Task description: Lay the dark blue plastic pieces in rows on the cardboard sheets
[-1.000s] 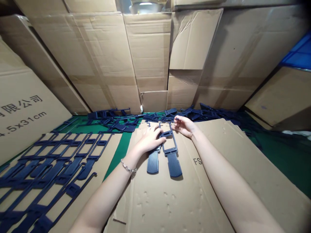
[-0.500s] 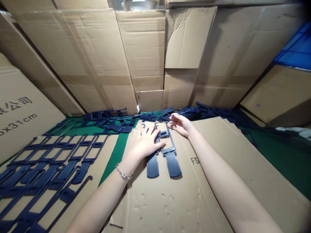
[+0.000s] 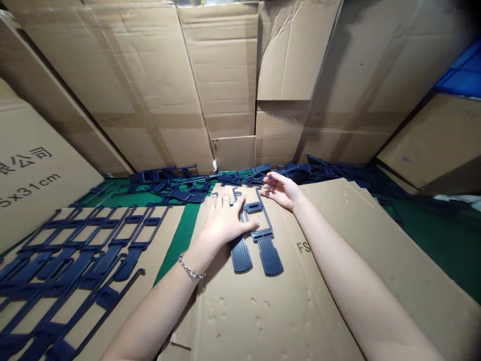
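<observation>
While flat on left plastic piece (image 3: pixel 240 250), left hand (image 3: pixel 224 220) presses, fingers spread. Right hand (image 3: pixel 281 189) now off right plastic piece (image 3: pixel 263 235), loosely open, holding nothing. Pair laid side by side on cardboard sheet (image 3: pixel 319 281).

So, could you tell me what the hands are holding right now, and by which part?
Nothing is lifted. The left hand lies flat on the frame of one dark blue plastic part; the right hand hovers by the top of the neighbouring part.

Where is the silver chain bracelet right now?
In the head view, the silver chain bracelet sits on the left wrist, lower centre-left, just behind the left hand pressing a dark blue plastic part onto the cardboard sheet.
</observation>
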`<state>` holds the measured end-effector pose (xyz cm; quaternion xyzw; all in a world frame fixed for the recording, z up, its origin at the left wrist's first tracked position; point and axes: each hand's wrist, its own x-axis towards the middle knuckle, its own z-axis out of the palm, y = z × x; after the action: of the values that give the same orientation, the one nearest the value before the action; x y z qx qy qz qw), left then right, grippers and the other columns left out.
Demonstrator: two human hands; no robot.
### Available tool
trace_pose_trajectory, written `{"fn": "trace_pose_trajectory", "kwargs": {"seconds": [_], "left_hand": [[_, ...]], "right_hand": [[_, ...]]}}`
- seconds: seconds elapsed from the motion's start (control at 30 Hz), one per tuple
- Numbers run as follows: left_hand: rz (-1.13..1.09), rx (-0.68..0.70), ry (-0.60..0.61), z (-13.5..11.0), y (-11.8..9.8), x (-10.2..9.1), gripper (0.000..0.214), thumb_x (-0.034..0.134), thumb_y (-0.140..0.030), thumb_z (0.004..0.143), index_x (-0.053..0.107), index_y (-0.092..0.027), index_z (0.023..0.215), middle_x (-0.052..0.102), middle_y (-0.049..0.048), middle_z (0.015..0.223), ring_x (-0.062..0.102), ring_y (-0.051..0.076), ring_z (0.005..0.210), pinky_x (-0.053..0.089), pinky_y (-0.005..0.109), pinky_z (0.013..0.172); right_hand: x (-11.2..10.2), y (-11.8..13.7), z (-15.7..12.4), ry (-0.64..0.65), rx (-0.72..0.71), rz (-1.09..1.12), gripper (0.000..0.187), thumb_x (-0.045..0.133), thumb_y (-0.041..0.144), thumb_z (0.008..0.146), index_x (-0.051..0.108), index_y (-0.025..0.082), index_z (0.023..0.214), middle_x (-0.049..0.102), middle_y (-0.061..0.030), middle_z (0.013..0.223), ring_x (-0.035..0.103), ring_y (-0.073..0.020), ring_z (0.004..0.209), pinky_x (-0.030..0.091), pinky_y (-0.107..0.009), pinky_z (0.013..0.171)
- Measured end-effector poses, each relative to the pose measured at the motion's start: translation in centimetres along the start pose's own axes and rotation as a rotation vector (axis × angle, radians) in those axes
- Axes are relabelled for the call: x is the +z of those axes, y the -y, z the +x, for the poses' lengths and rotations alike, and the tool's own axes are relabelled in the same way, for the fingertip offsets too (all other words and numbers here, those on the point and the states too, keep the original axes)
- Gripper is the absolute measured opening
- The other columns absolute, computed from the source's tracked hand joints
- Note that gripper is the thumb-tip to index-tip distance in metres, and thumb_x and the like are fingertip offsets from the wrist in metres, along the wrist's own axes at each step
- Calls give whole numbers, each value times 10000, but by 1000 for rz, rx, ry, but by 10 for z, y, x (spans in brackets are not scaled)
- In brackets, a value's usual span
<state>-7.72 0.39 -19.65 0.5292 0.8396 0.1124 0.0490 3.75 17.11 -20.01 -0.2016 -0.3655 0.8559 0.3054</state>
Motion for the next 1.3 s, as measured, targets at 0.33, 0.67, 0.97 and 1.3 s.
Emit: {"fn": "trace_pose_trajectory", "kwargs": {"seconds": [0.33,0.67,0.97,1.3], "left_hand": [[-24,-47,97,-6,-4,-5,753,431,-696,639,249,-400,1307,176,79,1435,160,276,1374,290,502,1126],[7,-15,166,-17,-8,-11,728,429,-616,684,253,-326,1327,199,53,1436,283,287,1320,384,507,1065],[-39,26,207,-16,-7,-13,768,517,-568,669,259,-276,1331,219,80,1428,270,262,1333,358,468,1106],[-120,103,200,-5,5,-11,761,581,-616,591,370,-281,1241,388,67,1326,420,276,1213,408,472,1050]], "right_hand": [[0,2,0,-11,12,-4,132,439,194,882,538,127,828,584,-42,751,555,-147,640,490,-410,752],[1,2,-2,-46,29,-21,113,456,177,811,523,122,738,573,-49,755,549,-147,662,500,-379,747],[3,3,-3,-34,23,-96,166,398,182,847,499,125,729,563,-23,751,542,-119,648,497,-345,751],[59,40,-53,-14,-68,-773,163,447,29,776,531,92,650,522,-47,598,496,-116,528,430,-233,534]]}}
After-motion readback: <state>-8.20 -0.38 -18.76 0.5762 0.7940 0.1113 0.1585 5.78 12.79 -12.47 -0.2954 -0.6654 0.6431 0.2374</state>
